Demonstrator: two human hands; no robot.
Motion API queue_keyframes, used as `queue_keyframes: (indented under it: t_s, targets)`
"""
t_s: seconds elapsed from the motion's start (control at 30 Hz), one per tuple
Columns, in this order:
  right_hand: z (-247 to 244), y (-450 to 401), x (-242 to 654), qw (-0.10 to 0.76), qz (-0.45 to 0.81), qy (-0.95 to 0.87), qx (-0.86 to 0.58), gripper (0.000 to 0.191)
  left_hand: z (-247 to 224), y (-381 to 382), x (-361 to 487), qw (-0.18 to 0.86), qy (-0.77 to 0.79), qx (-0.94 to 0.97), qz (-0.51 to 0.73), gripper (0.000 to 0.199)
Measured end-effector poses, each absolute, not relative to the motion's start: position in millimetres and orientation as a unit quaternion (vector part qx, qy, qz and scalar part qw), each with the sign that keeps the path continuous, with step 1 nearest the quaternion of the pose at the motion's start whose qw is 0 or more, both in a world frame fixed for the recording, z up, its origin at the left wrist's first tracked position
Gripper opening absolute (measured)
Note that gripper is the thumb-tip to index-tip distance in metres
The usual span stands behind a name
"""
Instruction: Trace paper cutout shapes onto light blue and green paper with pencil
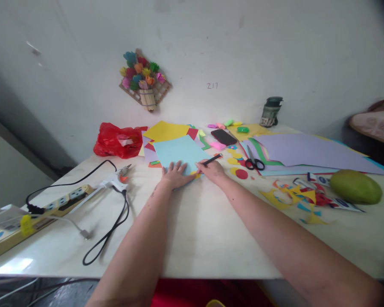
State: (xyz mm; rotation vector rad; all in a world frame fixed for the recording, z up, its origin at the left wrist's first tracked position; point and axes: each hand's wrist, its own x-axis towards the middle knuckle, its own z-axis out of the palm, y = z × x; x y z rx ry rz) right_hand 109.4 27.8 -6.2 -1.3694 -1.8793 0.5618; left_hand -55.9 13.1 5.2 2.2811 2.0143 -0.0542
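A light blue sheet of paper (181,151) lies on the table in front of me. My left hand (175,175) rests flat on its near edge with the fingers spread. My right hand (213,169) grips a black pen (212,160), its tip end hidden by the fingers, low over the sheet's right side. Between the two hands a small yellow paper piece (196,174) shows, partly covered by fingers. Just right of my right hand are yellow and red paper circles (242,174) and scissors with black handles (254,163).
Left: a red plastic bag (119,140), a glue gun (117,181) with its looped cable, and a power strip (67,198). Behind: yellow paper (164,131), a phone (224,137) and a bottle (271,111). Right: purple paper (310,149), yellow scraps (275,198), a green fruit (356,186).
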Motion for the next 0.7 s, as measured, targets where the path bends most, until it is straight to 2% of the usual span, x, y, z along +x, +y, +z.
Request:
queue_keyframes:
  t_s: [0.13, 0.23, 0.37, 0.57, 0.7]
  targets:
    - [-8.1, 29.5, 109.2, 0.377, 0.236, -0.721, -0.532, 0.027, 4.8, 12.2, -52.3, 0.031, 0.671, 0.741, 0.002, 0.079]
    - [-8.8, 30.3, 108.9, 0.412, 0.304, -0.697, -0.503, 0.017, 5.6, 12.1, -50.5, 0.035, 0.675, 0.737, 0.002, 0.078]
    - [-6.1, 30.0, 110.5, 0.459, 0.364, -0.655, -0.477, 0.018, 5.9, 12.8, -49.7, 0.045, 0.68, 0.732, -0.002, 0.077]
    - [-3.2, 31.1, 112.6, 0.427, 0.25, -0.697, -0.518, 0.03, 1.0, 16.3, -50.9, 0.039, 0.704, 0.709, -0.013, 0.08]
    - [-6.3, 34.6, 108.3, 0.404, 0.226, -0.715, -0.523, 0.025, -0.1, 17.8, -52.4, 0.035, 0.728, 0.684, -0.024, 0.085]
